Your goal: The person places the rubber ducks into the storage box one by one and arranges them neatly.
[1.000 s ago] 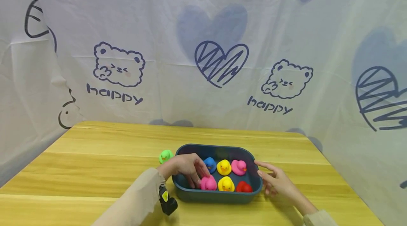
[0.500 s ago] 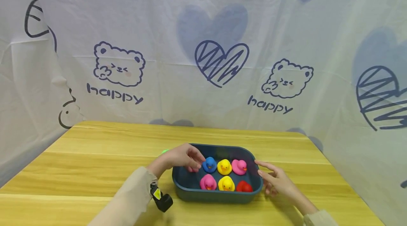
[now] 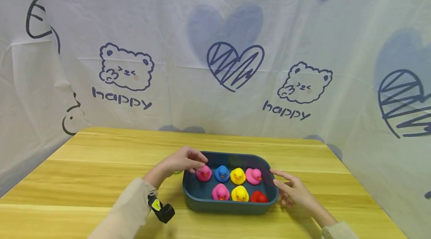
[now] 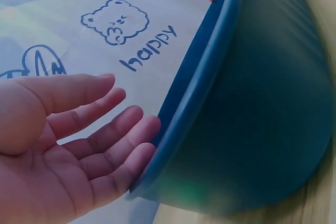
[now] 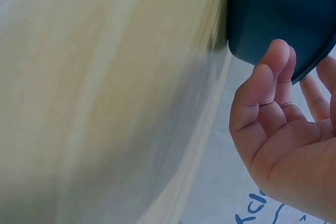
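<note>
A dark blue plastic tub (image 3: 222,207) holds several rubber ducks in two rows. My left hand (image 3: 183,159) hovers over its left rim, fingers loosely bent and holding nothing. Just under those fingertips sits a pink duck (image 3: 204,174) in the back row. Beside it stand a blue duck (image 3: 222,174), a yellow duck and another pink one. The front row has a pink duck (image 3: 220,193), a yellow duck (image 3: 240,194) and a red duck (image 3: 259,196). At the right end, my right hand (image 3: 296,194) holds the rim, with curled fingers (image 5: 262,85) against the outer wall.
A sliver of a green duck (image 3: 177,172) shows on the table behind my left hand, which hides most of it. The wooden table (image 3: 101,171) ends at a white printed curtain (image 3: 182,82). A black wrist camera (image 3: 165,213) hangs near the tub's left end.
My left hand has lifted from the front pink duck to the left rim, uncovering the pink duck at the back left. It now covers most of the green duck. The right hand stays put.
</note>
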A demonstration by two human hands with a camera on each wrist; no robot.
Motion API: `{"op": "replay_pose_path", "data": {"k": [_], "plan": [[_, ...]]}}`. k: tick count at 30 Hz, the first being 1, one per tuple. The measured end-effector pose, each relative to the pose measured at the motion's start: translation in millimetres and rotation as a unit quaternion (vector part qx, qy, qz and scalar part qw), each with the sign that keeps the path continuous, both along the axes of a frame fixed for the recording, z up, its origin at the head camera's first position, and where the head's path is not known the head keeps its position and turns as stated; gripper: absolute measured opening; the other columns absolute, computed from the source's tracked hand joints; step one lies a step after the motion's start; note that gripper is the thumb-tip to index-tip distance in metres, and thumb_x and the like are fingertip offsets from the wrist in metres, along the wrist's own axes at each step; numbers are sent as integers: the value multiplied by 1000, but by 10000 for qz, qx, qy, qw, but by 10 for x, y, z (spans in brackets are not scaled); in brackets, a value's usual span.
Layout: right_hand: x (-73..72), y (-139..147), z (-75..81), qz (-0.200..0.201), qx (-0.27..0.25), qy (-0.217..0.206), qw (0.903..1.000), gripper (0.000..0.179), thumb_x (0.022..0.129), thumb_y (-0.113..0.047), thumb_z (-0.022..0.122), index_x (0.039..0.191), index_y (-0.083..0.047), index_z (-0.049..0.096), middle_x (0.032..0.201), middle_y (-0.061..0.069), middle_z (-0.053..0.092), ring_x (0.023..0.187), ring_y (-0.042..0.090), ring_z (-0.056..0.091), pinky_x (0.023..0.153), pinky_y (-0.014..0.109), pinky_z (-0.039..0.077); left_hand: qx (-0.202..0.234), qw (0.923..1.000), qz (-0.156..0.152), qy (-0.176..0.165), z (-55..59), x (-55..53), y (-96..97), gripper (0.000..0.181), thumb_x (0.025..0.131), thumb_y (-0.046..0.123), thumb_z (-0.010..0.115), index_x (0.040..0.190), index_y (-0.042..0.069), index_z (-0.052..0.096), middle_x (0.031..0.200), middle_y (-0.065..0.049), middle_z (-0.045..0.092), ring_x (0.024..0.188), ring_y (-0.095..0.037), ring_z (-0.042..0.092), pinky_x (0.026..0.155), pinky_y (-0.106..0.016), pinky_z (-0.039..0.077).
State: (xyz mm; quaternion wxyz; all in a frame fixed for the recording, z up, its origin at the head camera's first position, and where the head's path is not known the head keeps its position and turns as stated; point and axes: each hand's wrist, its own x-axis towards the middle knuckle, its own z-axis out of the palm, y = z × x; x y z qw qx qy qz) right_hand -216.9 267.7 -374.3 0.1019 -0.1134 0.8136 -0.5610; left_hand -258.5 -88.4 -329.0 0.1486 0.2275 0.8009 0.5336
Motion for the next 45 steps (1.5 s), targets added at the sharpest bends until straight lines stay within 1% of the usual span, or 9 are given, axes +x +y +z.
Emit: {"op": "replay_pose_path", "data": {"k": [8,13,15,18,25,32,37,41,45], "plan": [[8,-5,1,25,-46,-18,10000,52,92,-22,50,135,2,33,61,8,51,45,13,50,41,20,36,424,9976,515,177,-34,-21,-129,29,86,9,58,105,-12,57,99,-21,59,83,-23,60,71,-32,50],[8,-5,4,28,-17,24,10000,52,92,-22,50,135,2,33,60,7,50,45,14,51,40,21,36,731,9914,1036,325,-18,-12,-204,26,86,7,57,104,-12,57,95,-22,61,83,-25,60,72,-36,50],[5,-3,1,25,58,98,9999,52,92,-22,50,134,3,33,60,8,50,44,15,52,40,21,36,795,9884,1231,402,-25,-13,-239,25,86,7,57,104,-11,58,93,-19,61,82,-25,60,72,-38,49],[0,3,-1,19,168,218,9996,51,92,-20,50,134,3,33,60,9,50,44,17,53,39,22,38,854,9852,1397,498,-66,-33,-288,24,85,7,58,103,-10,59,91,-18,62,81,-24,60,70,-38,49],[-1,4,-5,22,141,176,9997,51,92,-20,50,134,4,33,59,9,51,44,18,53,39,22,37,957,9763,1814,695,-179,-70,-389,21,84,4,59,100,-10,60,85,-6,63,77,-16,59,67,-35,49],[2,2,6,54,117,196,9997,51,92,-20,50,134,4,33,59,9,50,44,17,53,39,22,38,899,9715,2040,805,-281,-117,-465,21,84,2,59,100,-10,60,91,-10,64,78,-12,57,68,-35,49],[4,0,10,70,101,212,9997,51,92,-20,50,134,4,32,59,10,50,44,17,53,38,22,36,735,9701,2175,790,-353,-155,-528,23,81,0,61,102,-10,60,95,-14,64,81,-15,59,69,-37,49],[4,-1,12,53,117,204,9997,51,92,-20,50,134,4,33,59,10,51,44,17,53,38,21,36,645,9717,2174,668,-393,-187,-581,29,79,-3,62,106,-11,58,100,-20,60,81,-16,58,68,-35,48],[6,-3,13,14,149,200,9997,51,92,-20,51,134,4,33,58,10,50,44,18,53,39,22,37,571,9769,2027,370,-406,-199,-616,36,77,-4,63,111,-11,56,109,-26,55,85,-19,56,72,-36,48]]}}
